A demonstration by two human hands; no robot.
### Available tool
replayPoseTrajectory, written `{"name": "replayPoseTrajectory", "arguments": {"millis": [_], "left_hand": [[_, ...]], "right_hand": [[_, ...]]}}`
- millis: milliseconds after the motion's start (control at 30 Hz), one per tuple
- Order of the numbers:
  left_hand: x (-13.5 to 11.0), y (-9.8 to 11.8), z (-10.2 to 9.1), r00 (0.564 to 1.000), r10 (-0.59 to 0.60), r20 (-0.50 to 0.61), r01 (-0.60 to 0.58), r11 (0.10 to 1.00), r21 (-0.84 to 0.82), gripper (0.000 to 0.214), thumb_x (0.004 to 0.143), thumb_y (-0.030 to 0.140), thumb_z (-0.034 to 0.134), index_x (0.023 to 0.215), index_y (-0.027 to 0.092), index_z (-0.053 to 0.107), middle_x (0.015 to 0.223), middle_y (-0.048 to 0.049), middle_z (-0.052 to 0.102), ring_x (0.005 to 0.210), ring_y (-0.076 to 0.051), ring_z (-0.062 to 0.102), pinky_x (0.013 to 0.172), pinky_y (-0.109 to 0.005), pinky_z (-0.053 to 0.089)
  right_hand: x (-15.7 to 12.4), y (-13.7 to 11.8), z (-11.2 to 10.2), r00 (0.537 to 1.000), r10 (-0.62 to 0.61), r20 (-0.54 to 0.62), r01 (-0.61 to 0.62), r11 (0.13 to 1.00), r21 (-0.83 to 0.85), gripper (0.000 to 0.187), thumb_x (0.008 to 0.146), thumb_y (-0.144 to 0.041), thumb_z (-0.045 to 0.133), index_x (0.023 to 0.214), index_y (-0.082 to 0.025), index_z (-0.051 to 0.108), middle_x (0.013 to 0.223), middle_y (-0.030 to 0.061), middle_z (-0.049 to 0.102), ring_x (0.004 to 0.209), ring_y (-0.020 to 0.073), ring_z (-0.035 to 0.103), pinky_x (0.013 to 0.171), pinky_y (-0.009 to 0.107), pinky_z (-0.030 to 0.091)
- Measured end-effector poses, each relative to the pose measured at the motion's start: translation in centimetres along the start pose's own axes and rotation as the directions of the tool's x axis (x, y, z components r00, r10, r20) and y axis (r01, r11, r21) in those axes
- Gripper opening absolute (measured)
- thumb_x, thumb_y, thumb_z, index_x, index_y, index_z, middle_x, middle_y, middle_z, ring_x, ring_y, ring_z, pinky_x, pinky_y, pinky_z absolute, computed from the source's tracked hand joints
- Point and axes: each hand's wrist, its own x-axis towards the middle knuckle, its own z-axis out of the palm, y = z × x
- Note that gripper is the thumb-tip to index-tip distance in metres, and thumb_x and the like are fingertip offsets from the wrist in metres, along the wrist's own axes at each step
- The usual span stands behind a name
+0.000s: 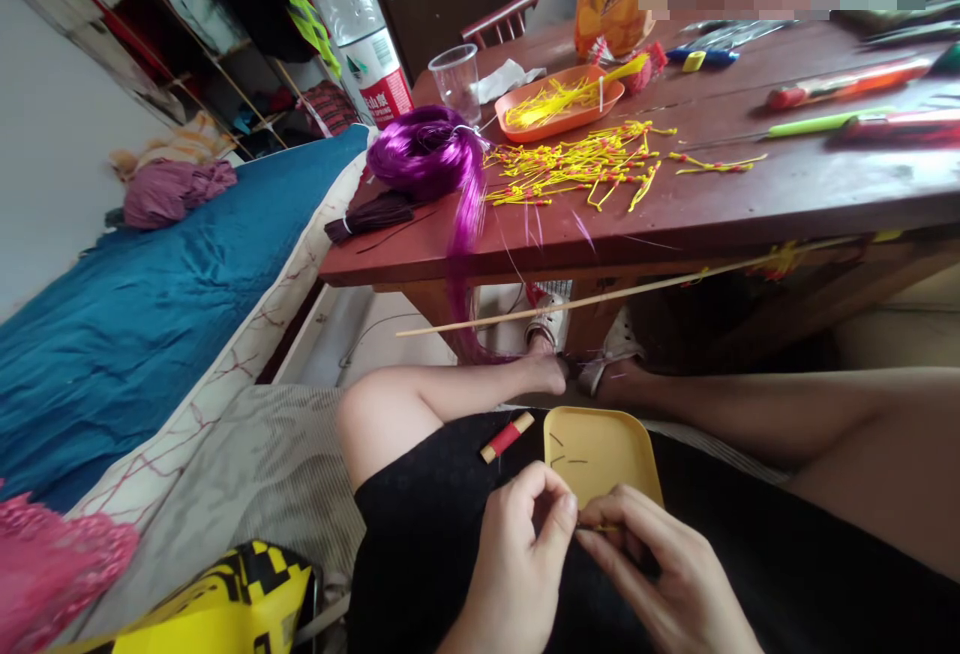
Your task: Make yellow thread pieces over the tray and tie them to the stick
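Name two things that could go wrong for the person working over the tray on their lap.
1. The yellow tray sits loose on the dark cloth over the lap; a leg shift could tip it.
2. The thin piece pinched between the left hand and right hand is tiny; a slip might lose it on that cloth.

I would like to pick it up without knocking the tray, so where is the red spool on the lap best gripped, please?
Pinch the red spool across its wound middle, from above. It lies flat and slanted on the black cloth, its long sides free; its upper end is close to the yellow tray.
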Motion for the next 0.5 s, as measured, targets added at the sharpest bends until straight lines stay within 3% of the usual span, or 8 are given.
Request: {"name": "replayPoseTrajectory", "arguments": {"millis": [300, 500], "left_hand": [[-0.2, -0.1, 0.9, 0.967, 0.217, -0.136, -0.197, 0.969, 0.15, 0.022, 0.086, 0.021, 0.041, 0.064, 0.02, 0.043, 0.061, 0.0011, 0.048, 0.059, -0.013, 0.048, 0.057, -0.022, 0.036], [0.1, -0.4, 1.1, 0.981, 0.145, -0.125, -0.13, 0.984, 0.122, 0.021, 0.085, 0.022, 0.043, 0.065, 0.019, 0.043, 0.062, 0.0015, 0.047, 0.06, -0.013, 0.046, 0.058, -0.022, 0.035]], "right_hand": [[0.1, -0.1, -0.1, 0.995, 0.009, 0.096, -0.017, 0.996, 0.085, 0.015, 0.088, -0.027, 0.047, 0.08, -0.02, 0.058, 0.066, 0.0002, 0.056, 0.057, 0.0123, 0.055, 0.055, 0.019, 0.045], [-0.3, 0.0, 0.2, 0.996, 0.045, 0.077, -0.053, 0.993, 0.103, 0.017, 0.088, -0.029, 0.047, 0.077, -0.02, 0.056, 0.065, -0.0001, 0.055, 0.056, 0.0121, 0.053, 0.054, 0.019, 0.044]]}}
